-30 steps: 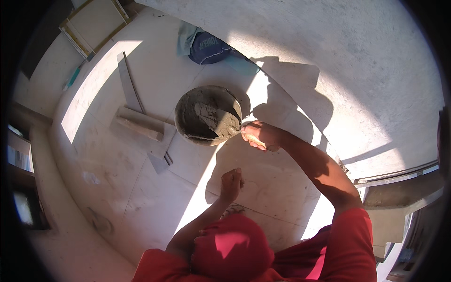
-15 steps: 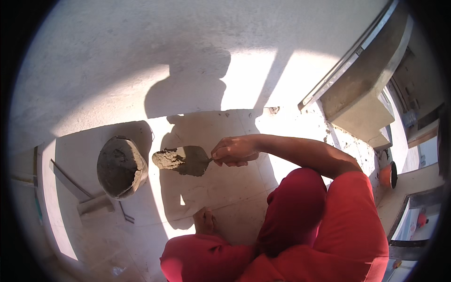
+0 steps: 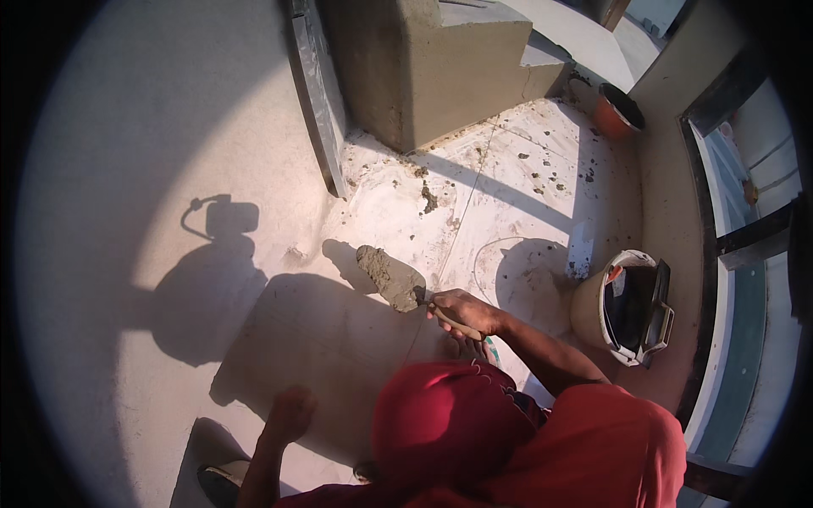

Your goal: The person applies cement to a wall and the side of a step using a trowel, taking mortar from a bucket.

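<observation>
Trowel (image 3: pixel 418 283) roughly level, likely so mortar (image 3: pixel 386 276) stays on.
Right hand (image 3: pixel 465 311) wrapped round its handle; left hand (image 3: pixel 291 413) half-curled, seemingly empty.

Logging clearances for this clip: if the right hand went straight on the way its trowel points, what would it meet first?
Likely the pale wall, left of the grey strip, the trowel in the right hand leading; depth is unclear.

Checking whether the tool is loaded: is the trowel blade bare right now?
No, a lump of grey mortar covers much of the trowel blade.
</observation>
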Action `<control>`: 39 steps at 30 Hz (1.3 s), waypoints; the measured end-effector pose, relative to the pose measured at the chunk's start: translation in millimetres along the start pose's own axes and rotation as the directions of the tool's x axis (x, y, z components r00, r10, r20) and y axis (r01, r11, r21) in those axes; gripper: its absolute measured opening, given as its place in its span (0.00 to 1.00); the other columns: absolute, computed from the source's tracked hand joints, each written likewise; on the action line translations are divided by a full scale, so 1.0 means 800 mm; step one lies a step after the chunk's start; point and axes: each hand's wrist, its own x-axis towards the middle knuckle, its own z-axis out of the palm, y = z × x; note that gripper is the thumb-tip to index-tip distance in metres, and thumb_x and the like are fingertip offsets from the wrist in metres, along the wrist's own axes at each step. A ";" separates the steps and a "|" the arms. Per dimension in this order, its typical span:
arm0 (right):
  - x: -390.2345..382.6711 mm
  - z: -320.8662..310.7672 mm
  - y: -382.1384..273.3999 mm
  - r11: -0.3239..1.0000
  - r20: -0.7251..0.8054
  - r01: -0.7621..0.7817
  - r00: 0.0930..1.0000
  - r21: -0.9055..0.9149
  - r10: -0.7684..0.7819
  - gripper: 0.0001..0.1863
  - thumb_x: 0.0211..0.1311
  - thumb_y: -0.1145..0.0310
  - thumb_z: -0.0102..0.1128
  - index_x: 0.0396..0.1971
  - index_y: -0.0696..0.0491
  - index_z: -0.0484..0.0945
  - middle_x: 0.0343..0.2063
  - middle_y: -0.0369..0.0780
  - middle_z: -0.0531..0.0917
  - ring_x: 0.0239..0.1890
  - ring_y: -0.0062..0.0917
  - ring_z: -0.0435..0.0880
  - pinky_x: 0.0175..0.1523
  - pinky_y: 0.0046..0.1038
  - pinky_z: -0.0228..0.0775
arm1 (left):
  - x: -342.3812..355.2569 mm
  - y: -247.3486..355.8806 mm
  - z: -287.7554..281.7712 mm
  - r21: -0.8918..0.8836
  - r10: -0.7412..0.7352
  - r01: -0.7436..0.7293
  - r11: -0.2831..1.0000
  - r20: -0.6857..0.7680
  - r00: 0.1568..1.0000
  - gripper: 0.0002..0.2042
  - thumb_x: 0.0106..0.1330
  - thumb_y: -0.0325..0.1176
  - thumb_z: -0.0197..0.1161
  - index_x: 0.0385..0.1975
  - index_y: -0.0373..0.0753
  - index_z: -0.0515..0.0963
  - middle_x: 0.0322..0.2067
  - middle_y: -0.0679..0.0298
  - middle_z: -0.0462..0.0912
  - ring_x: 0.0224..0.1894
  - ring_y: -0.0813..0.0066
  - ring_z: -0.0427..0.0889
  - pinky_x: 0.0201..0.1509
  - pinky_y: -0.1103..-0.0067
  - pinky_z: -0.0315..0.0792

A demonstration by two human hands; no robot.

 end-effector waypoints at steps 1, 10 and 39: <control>-0.001 -0.017 0.005 0.993 -0.063 0.022 0.998 0.117 -0.014 0.23 0.84 0.56 0.39 0.43 0.56 0.80 0.24 0.36 0.77 0.23 0.20 0.78 0.29 0.31 0.75 | 0.029 0.013 -0.013 0.026 -0.020 0.017 1.000 0.099 0.995 0.20 0.77 0.46 0.60 0.37 0.32 0.86 0.32 0.54 0.88 0.34 0.64 0.89 0.36 0.68 0.82; 0.083 -0.140 -0.037 0.704 -0.730 0.612 0.655 0.360 -0.195 0.24 0.87 0.54 0.34 0.54 0.58 0.76 0.29 0.40 0.79 0.21 0.25 0.79 0.29 0.33 0.76 | 0.037 0.061 -0.017 -0.542 -0.463 0.826 0.157 0.698 0.546 0.19 0.77 0.43 0.60 0.49 0.30 0.86 0.48 0.45 0.90 0.49 0.56 0.90 0.48 0.54 0.84; 0.196 -0.325 -0.226 0.565 -0.994 0.825 0.066 0.003 -0.092 0.19 0.85 0.57 0.50 0.53 0.61 0.70 0.33 0.51 0.77 0.37 0.45 0.82 0.48 0.44 0.73 | 0.279 0.363 -0.058 0.074 -0.210 0.370 0.926 0.916 0.341 0.19 0.74 0.45 0.60 0.44 0.32 0.87 0.39 0.48 0.91 0.41 0.56 0.89 0.47 0.62 0.80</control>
